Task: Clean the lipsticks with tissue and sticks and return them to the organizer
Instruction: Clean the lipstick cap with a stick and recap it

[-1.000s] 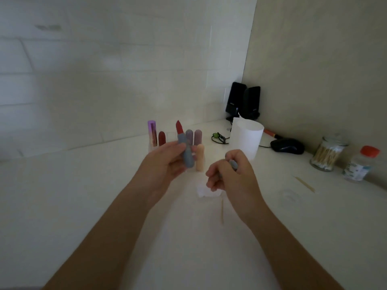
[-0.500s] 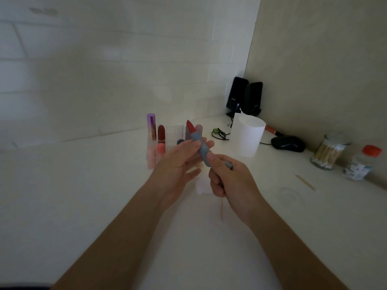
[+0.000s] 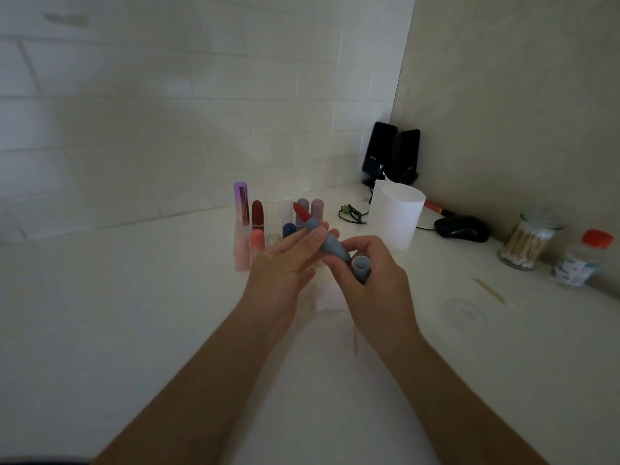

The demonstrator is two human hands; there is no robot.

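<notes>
Open lipstick (image 3: 330,245) held up over the table (image 3: 134,313) between both hands, tilted, red tip (image 3: 301,212) pointing up and away toward the organizer (image 3: 272,213) just behind. Left hand (image 3: 285,266) pinching the grey tube near its upper half, thumb pressed against the fingers. Right hand (image 3: 375,286) clamped on the tube's lower end with thumb and fingertips, the loose cap (image 3: 361,264) tucked into the same hand, open mouth facing up. Tissue (image 3: 327,298) lying on the table under the hands, a stick (image 3: 355,340) just beside it, nearer the body.

Probably light and rigid in the plastic tube, and smooth enough to slip through dry fingers. Red tip judged soft and waxy: easily dented, smeared or snapped by sideways pressure. Best gripped on the tube, well below the red part, never on the colour itself. Wiping likely calls for only a light touch of tissue. Cap small and apt to roll if laid on its side.
</notes>
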